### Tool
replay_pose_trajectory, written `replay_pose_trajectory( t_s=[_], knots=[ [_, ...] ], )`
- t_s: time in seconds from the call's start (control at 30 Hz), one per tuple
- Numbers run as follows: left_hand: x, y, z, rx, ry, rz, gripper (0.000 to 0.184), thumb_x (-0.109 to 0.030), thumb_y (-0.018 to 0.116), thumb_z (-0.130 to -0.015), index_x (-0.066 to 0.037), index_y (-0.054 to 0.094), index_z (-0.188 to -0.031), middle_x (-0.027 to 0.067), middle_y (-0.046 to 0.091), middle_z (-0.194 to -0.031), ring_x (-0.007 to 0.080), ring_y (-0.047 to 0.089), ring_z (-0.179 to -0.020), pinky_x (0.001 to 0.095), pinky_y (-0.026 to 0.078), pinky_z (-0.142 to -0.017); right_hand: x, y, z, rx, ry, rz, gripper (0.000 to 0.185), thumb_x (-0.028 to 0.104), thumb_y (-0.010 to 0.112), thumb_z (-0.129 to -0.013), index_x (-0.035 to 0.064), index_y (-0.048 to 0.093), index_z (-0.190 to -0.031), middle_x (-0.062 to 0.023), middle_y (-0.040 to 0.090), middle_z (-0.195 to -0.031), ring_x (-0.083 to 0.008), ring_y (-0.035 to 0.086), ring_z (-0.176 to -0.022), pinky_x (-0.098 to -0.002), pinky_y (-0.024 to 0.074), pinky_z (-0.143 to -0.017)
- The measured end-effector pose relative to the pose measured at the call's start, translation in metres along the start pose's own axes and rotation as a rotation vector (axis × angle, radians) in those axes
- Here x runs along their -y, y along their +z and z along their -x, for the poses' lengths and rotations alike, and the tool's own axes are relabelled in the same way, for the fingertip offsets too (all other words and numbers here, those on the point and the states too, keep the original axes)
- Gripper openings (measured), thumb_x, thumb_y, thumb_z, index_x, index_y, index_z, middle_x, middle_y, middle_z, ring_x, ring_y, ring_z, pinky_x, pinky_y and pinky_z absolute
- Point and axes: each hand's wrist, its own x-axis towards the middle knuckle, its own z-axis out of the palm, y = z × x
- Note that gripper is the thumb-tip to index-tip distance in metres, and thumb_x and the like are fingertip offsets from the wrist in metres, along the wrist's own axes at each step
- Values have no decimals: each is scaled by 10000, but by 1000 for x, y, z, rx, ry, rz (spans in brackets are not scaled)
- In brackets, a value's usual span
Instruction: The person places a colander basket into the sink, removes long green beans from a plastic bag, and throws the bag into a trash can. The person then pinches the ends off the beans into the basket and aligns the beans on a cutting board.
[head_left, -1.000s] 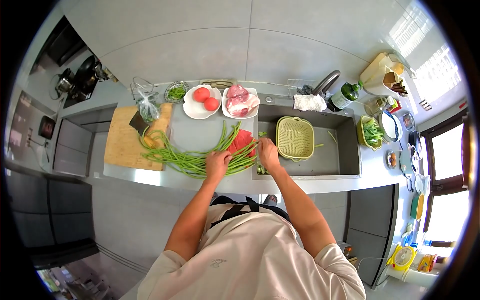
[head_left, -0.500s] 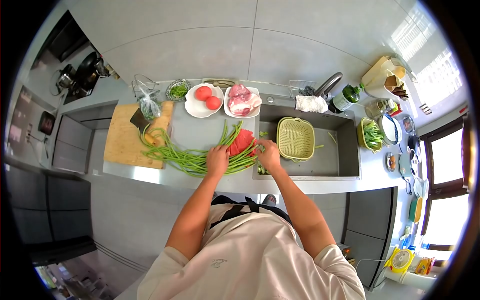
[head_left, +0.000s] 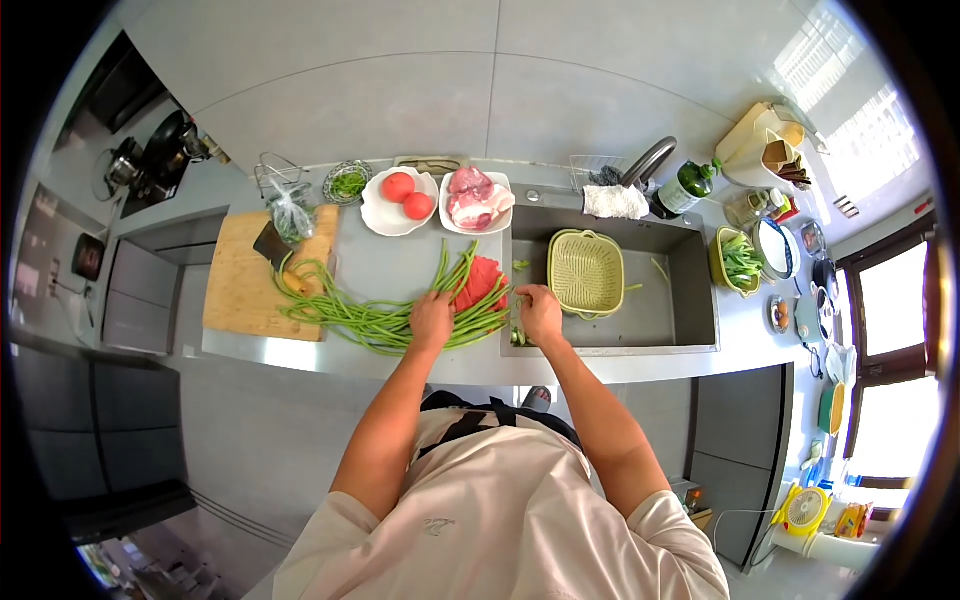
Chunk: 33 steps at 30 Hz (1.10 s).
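Observation:
Long green beans (head_left: 370, 322) lie in a curved bundle from the cutting board to the sink's left edge. My left hand (head_left: 432, 320) is closed around part of the bundle near its right end. My right hand (head_left: 541, 314) is over the left side of the sink (head_left: 640, 330), its fingers pinched near the bean tips; what they hold, if anything, is too small to make out. Behind the beans lies a red cloth-like item (head_left: 482, 281), partly covered by them. A yellow-green colander (head_left: 586, 274) sits in the sink, with small green pieces left of it.
A cutting board (head_left: 232, 270) bears a knife and a plastic bag. Along the wall stand a plate of tomatoes (head_left: 380, 218), a plate of meat (head_left: 500, 222) and a faucet (head_left: 650, 162). Right of the sink are a green bottle (head_left: 684, 190) and a basket of greens (head_left: 740, 262).
My right hand has drawn slightly away from the bean tips, over the sink. My left hand stays on the bundle. The whole view has shifted slightly.

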Motion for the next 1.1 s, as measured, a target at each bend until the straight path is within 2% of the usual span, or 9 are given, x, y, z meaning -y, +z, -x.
replay_pose_trajectory(
  t_s=[0.3,0.4,0.5,0.6,0.7,0.9,1.1],
  knots=[
    [-3,-6,-3,87,-90,-85,190,-192,769,-866,-98,748,-1029,117,666,-1044,353,621,-1037,489,523,-898,3,6,-1,9,-38,-16,216,10,626,-853,55,765,-1012,-172,711,-972,-365,691,-898,-449,562,-810],
    [-5,-7,-2,-15,-41,-45,170,-199,770,-866,-105,758,-1008,102,658,-1022,344,615,-1014,483,521,-889,5,6,-2,24,-28,-38,219,13,631,-845,66,760,-1013,-157,711,-968,-361,679,-929,-453,552,-836],
    [4,-9,7,34,142,0,130,-190,759,-876,-120,775,-984,85,656,-1042,334,608,-1017,488,513,-874,4,6,-1,24,-25,-50,224,17,631,-844,68,762,-1019,-159,710,-967,-361,680,-922,-455,552,-833],
    [9,-3,10,-127,85,67,115,-162,746,-884,-133,789,-986,69,651,-1057,321,596,-1033,488,497,-877,4,8,0,31,-13,-56,221,22,628,-846,73,762,-1014,-162,708,-965,-363,679,-923,-458,551,-830],
    [11,-6,10,-241,-13,-14,125,-129,743,-875,-132,797,-988,64,643,-1067,311,586,-1051,479,479,-898,3,10,2,34,-28,-38,213,28,627,-850,78,761,-1008,-163,705,-960,-366,677,-919,-461,549,-828],
    [16,-13,6,-109,-25,-67,216,-120,775,-824,-151,800,-1037,65,640,-1080,300,569,-1085,465,463,-912,4,10,2,35,-58,-37,204,31,626,-854,79,756,-1004,-157,701,-954,-363,674,-907,-465,547,-817],
    [18,-11,-2,-100,-76,-131,183,-137,779,-804,-154,811,-983,57,631,-1050,303,552,-1070,452,450,-925,8,7,3,33,-60,-51,205,26,633,-853,81,753,-1010,-148,703,-954,-354,676,-909,-457,548,-811]
  ],
)
